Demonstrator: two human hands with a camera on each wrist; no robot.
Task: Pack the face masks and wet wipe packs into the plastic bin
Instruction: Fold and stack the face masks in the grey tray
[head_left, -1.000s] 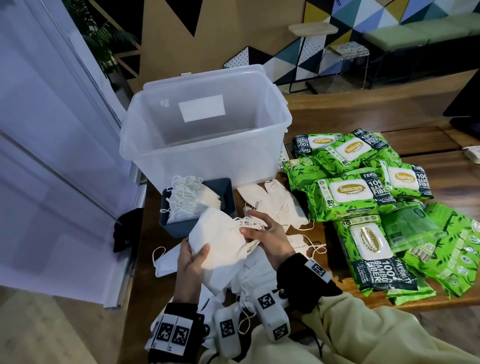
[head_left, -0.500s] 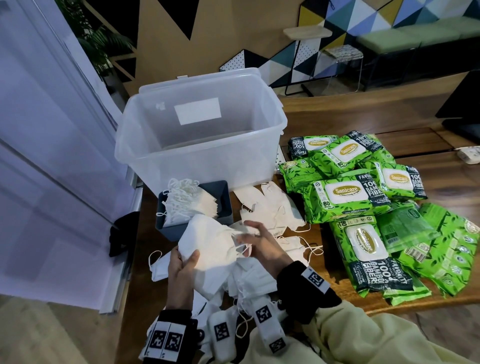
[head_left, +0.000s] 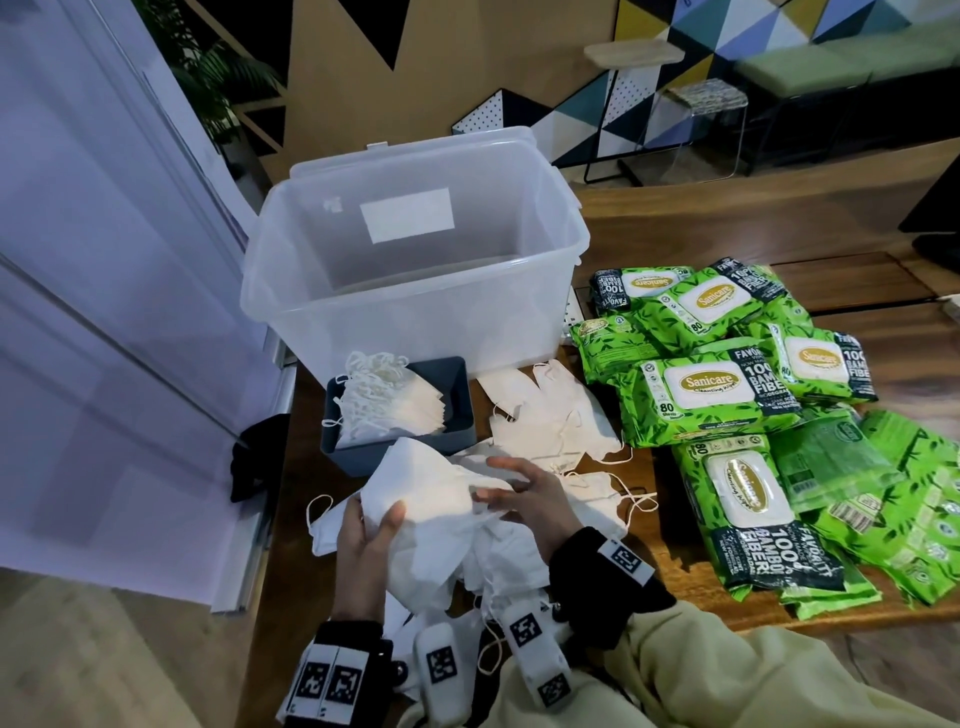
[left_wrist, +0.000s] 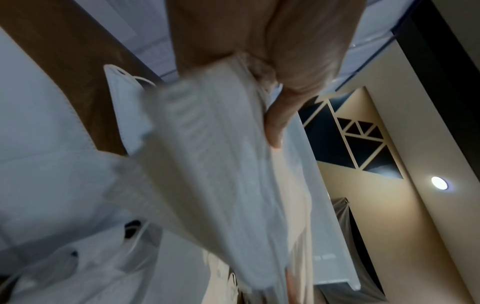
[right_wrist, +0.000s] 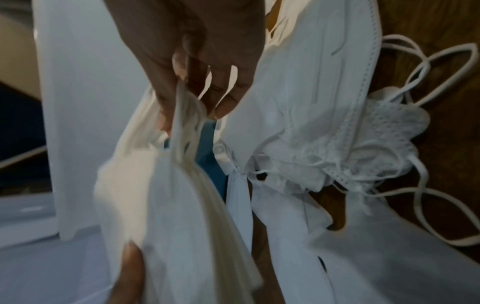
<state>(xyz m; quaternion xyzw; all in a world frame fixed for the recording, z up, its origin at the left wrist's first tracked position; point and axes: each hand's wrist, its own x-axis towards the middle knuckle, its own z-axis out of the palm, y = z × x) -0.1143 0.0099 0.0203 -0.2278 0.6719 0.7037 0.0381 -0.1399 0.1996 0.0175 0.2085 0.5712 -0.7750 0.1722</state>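
My left hand (head_left: 371, 530) grips a stack of white face masks (head_left: 431, 488) near the table's front edge, thumb on top; the left wrist view shows that stack (left_wrist: 213, 164) pinched edge-on. My right hand (head_left: 524, 493) pinches the stack's ear loops (right_wrist: 185, 115) at its right end. More masks (head_left: 550, 415) lie loose on the table behind and under my hands. A clear plastic bin (head_left: 415, 270) stands further back with nothing showing inside. Several green wet wipe packs (head_left: 706, 389) are heaped on the right.
A small dark blue tray (head_left: 457, 395) with a bundle of masks (head_left: 389, 400) stands against the bin's front. A white partition (head_left: 104, 312) runs along the table's left edge. The wooden table (head_left: 675, 223) continues behind the wipes.
The mask stack has tipped lower and flatter in my hands. My right hand has slid from over its upper edge to the loops at its right end.
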